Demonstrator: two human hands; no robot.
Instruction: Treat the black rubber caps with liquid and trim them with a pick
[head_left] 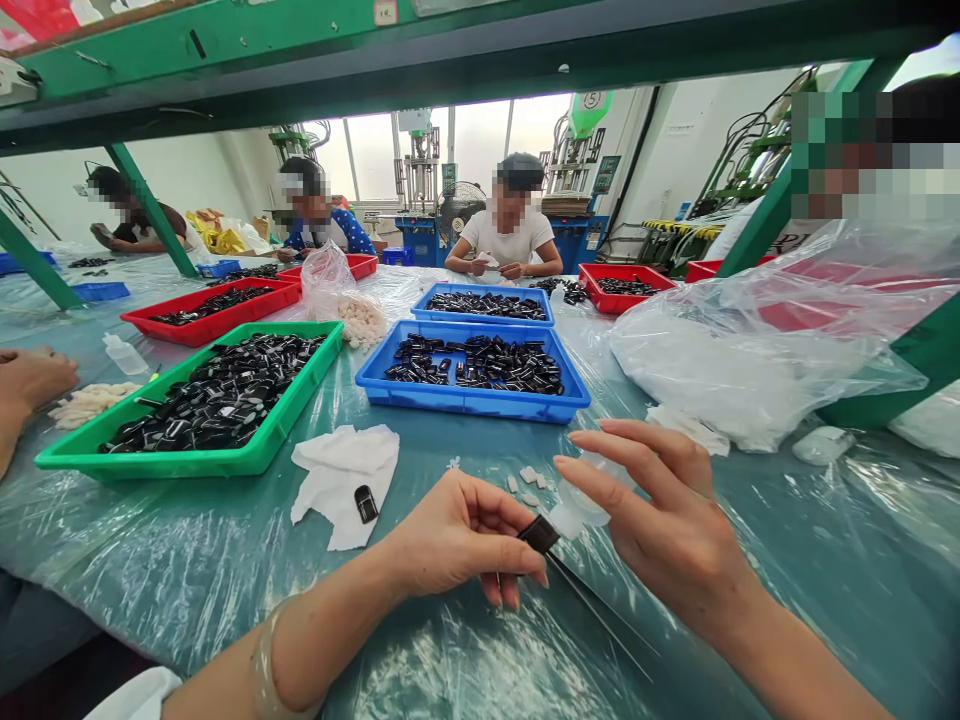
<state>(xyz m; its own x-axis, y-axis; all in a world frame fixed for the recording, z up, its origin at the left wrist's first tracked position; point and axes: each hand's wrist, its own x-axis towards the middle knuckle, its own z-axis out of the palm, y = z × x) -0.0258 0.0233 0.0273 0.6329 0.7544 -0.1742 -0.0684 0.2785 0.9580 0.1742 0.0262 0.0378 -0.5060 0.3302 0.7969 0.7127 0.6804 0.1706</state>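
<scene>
My left hand [480,545] is closed on a small, flat black plastic piece [540,535], pinched between thumb and fingers. Two thin metal prongs, like tweezers [600,610], stick out below the piece toward the lower right. My right hand [667,510] has its fingers stretched out and apart, close by a translucent squeeze bottle [568,518]; its thumb is hidden. Several small white pads [529,478] lie on the plastic-covered table just beyond my hands. To the left, another black piece [365,504] rests on a crumpled white cloth [330,465].
A green tray [262,460] and a blue tray [472,402], both bearing many black pieces, stand ahead. Clear plastic bags [720,370] bulge at right. Another person's hand [34,380] is at far left. Co-workers sit opposite. A green shelf beam [450,65] crosses overhead.
</scene>
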